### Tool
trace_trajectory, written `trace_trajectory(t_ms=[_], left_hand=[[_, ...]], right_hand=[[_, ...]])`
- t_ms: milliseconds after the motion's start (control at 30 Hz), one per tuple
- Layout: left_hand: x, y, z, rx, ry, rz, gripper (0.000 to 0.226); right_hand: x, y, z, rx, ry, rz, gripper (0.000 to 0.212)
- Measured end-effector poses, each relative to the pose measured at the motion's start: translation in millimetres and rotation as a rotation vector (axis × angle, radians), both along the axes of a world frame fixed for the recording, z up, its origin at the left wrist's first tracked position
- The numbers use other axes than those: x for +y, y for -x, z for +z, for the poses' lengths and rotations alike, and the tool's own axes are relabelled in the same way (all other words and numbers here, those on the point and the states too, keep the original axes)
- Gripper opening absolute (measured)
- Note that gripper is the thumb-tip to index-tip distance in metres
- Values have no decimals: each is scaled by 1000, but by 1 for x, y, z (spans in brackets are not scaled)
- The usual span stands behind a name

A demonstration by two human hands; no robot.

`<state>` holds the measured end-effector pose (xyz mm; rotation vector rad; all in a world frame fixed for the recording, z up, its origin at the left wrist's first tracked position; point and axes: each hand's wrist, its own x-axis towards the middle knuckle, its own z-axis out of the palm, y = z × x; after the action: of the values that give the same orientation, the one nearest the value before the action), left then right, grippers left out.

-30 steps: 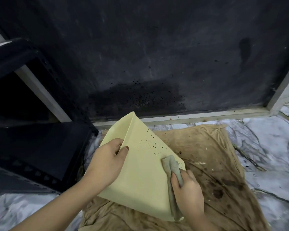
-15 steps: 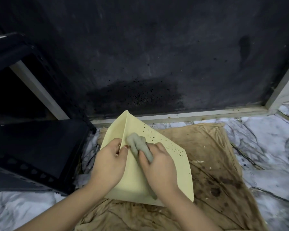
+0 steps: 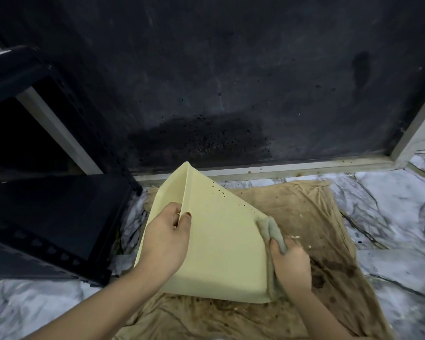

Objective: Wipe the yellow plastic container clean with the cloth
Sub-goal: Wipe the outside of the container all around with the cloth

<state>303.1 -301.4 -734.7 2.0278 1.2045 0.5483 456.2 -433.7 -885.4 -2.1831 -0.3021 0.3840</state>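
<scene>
The pale yellow plastic container is tilted on its side over a stained brown cloth, its flat face toward me, with small dark specks along its upper right edge. My left hand grips the container's left corner edge, thumb on the face. My right hand holds a grey-green cloth bunched in its fingers and presses it against the container's right edge. Part of the cloth hangs down beside the lower right corner.
A stained brown cloth covers the marbled floor under the container. A black perforated metal rack stands at the left. A dark speckled panel in a pale frame rises behind.
My right hand carried the cloth from the container's right side to its upper left beside my left thumb, then back across the face to the right edge. Fewer specks show on the face.
</scene>
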Motion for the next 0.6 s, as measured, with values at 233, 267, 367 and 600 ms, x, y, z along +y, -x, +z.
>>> trace_trajectory(t_ms=[233,267,367,600], left_hand=[[2,4,-1,-6,-12,6,18],[1,4,-1,-3,-21,5,18],[0,3,-1,2,-46,-3,17],[-7,2,-1,9,-101,-37,17]], right_hand=[[-25,37,-14,29,-57,-152,23],[-25,46,-8,-15,-89,-125,25],[-11,77,24,-85,-225,17,33],[45,76,104,-234,-365,316,23]])
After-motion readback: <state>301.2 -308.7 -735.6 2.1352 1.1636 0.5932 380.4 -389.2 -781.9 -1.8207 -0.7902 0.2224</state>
